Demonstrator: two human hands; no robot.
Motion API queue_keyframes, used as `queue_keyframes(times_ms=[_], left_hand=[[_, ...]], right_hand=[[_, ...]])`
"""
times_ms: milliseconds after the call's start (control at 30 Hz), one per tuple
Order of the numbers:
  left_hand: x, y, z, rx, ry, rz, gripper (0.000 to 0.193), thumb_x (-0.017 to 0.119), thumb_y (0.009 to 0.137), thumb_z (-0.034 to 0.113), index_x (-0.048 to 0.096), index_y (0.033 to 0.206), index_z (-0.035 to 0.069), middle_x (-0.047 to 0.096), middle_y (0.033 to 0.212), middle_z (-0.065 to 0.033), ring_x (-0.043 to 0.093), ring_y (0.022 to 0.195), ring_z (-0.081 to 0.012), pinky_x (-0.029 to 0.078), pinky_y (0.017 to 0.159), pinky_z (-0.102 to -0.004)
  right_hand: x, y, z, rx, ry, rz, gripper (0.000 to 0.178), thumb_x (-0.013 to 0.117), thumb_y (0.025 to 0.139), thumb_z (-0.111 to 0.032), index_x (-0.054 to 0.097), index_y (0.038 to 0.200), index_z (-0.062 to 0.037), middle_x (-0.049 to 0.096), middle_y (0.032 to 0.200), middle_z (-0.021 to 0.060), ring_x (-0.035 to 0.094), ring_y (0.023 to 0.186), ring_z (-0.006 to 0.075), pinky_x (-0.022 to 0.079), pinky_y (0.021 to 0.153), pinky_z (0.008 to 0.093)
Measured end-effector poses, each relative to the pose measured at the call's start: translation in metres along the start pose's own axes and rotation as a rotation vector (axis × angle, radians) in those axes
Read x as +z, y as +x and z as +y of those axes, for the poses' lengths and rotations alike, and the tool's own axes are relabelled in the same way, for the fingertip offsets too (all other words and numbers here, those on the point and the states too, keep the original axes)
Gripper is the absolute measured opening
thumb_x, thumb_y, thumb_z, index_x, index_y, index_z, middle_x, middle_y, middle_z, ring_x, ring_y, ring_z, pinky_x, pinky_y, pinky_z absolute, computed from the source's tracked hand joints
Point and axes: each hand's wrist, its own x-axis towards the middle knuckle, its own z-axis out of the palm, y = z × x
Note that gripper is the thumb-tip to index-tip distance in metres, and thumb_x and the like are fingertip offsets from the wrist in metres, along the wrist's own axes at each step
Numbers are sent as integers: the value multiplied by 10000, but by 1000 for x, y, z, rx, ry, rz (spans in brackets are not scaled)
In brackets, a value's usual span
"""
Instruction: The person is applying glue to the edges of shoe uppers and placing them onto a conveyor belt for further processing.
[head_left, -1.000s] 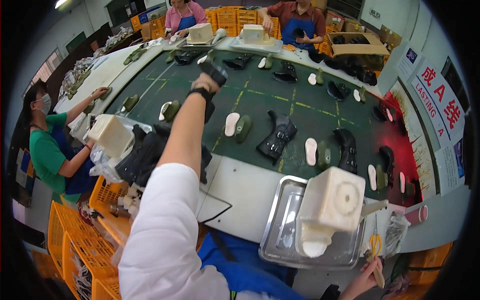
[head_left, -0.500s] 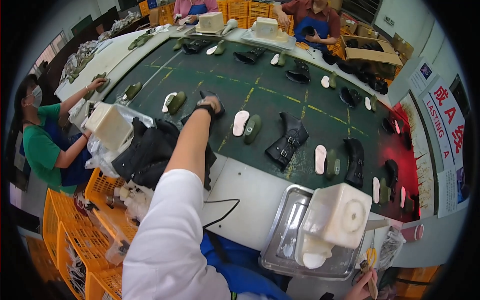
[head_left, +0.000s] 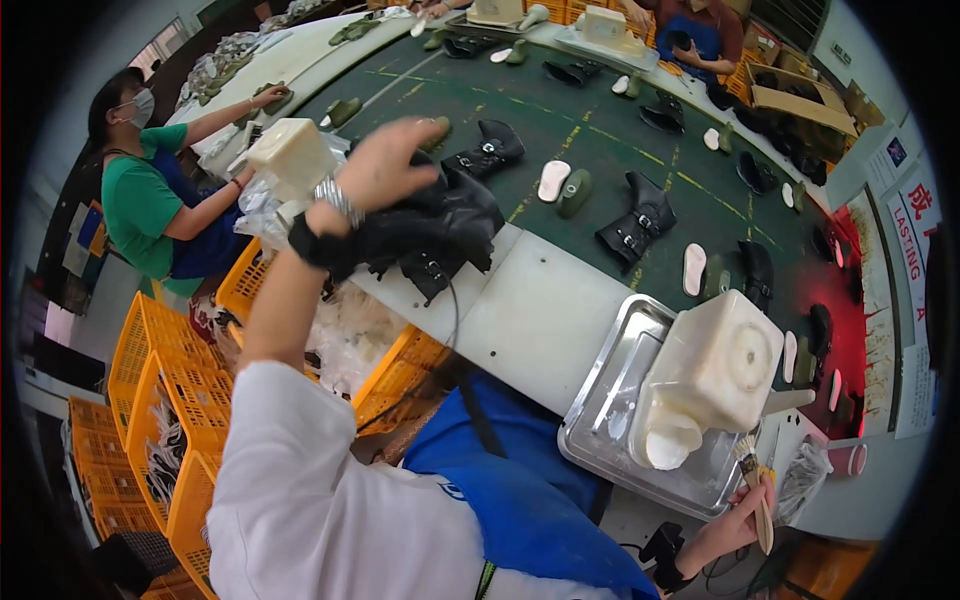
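My left hand (head_left: 385, 165), slightly blurred, is above a pile of black leather boots (head_left: 430, 225) at the table's near left edge. Its fingers stretch out to the right with the thumb apart, and nothing shows in its grip. By the fingertips, partly hidden, is a green shoe last (head_left: 436, 138). A buckled black boot (head_left: 486, 149) lies on the green work surface just beyond the pile. At the lower right my right hand (head_left: 745, 512) grips a wooden-handled brush (head_left: 762, 515), bristles up, beside a metal tray (head_left: 590, 425) holding a cream plastic container (head_left: 715, 350).
On the green surface (head_left: 540, 235), pale insoles (head_left: 553, 181), green lasts (head_left: 574, 193) and black boots (head_left: 638, 218) lie in sets. Orange crates (head_left: 190, 400) stand at lower left. A co-worker in green (head_left: 150, 210) works at left; others are across the table.
My left hand has drawn back from the boot on the green surface to above the boot pile. My right hand with the brush has come further into view as the view shifted.
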Motion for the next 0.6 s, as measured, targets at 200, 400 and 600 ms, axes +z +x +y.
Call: queue_keyframes(times_ms=[200,400,600], left_hand=[[58,-90,9,-165,174,108,469,715,569,130,534,996,61,517,990,-112,495,983,-286,411,840,-379],[96,-102,10,-229,542,113,556,701,569,109,515,1093,135,503,1030,-78,465,1029,-245,308,948,-470],[67,-94,19,-240,215,43,567,684,593,127,495,1127,134,556,1014,-91,532,966,-240,363,923,-422]], right_hand=[[-3,-4,2,11,2,-20,216,472,905,-139,551,1008,33,511,729,20,408,606,58,336,539,184],[9,-10,-10,-11,-34,-24,218,482,899,-136,556,1008,38,502,715,16,406,603,58,335,535,183],[15,-16,-18,-36,-24,-14,223,474,904,-143,555,1011,34,485,685,11,401,585,56,325,518,180]])
